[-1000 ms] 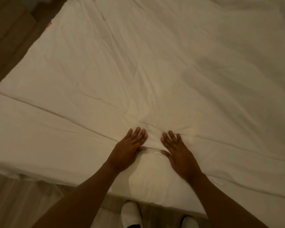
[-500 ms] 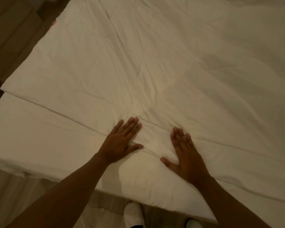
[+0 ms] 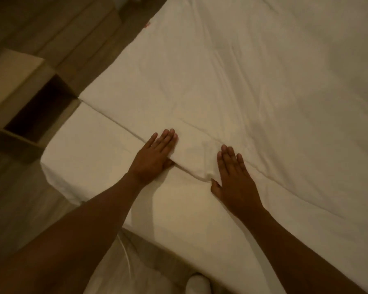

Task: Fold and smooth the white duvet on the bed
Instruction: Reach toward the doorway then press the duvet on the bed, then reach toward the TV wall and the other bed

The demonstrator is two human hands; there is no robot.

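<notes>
Head view, looking down a person's two bare forearms toward a bed [image 3: 98,166]: at the bottom edge a white shoe [image 3: 197,284] shows on the floor [image 3: 19,209], beside pale fabric hanging below the bed's near side. Past it lies the flat white strip of the bed's near part, and on that strip the heels of both hands rest. The left hand [image 3: 155,158] lies palm down with its fingers straight and close together, their tips over the near edge of the white duvet [image 3: 242,92]; the thumb is tucked at that edge and partly hidden. The right hand [image 3: 235,179] lies flat just to the right, fingers straight and slightly fanned, on the duvet's edge, thumb spread out to the left and touching a small bunched fold between the two hands. Neither hand grips the cloth; both press on it. The duvet's edge runs as a diagonal line from the bed's left side down to the right, and beyond it the duvet covers the bed to the far edge of the frame, with shallow creases. At left, apart from the bed, stands a wooden nightstand [image 3: 19,81] with a dark open compartment.
</notes>
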